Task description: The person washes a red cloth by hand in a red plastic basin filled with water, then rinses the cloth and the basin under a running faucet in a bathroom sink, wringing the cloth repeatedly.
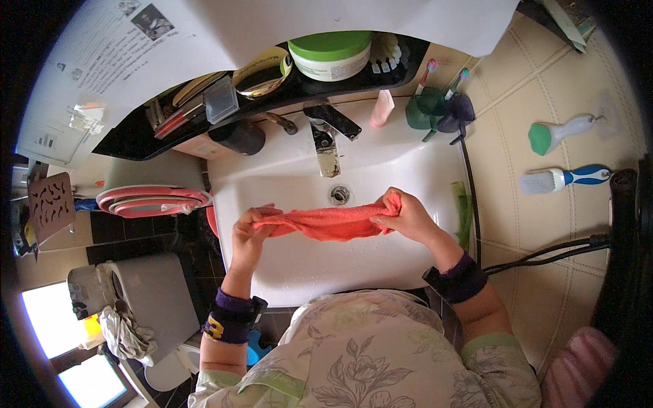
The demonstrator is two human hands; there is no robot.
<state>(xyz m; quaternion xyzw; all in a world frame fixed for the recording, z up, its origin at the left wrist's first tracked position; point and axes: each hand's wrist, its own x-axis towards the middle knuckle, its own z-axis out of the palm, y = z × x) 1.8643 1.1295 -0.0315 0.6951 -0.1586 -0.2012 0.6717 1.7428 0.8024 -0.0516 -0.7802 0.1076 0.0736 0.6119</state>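
A red-orange cloth (326, 223) is stretched sideways over the white washbasin (326, 270), its middle hanging in loose folds. Its left end is pinched in my left hand (251, 234), and its bunched right end is gripped by my right hand (408, 217). The metal drain (338, 194) shows just beyond the cloth, below the chrome faucet (326, 143). No water is seen running from the faucet. Small drops lie on the basin's surface near me.
A green comb (463, 214) lies on the basin's right edge. Toothbrush cups (424, 107), a pink tube (382, 108) and a black cup (239, 137) stand at the back. A black shelf (306, 97) holds a green-lidded jar (330, 56). Brushes (566, 178) hang on the right wall.
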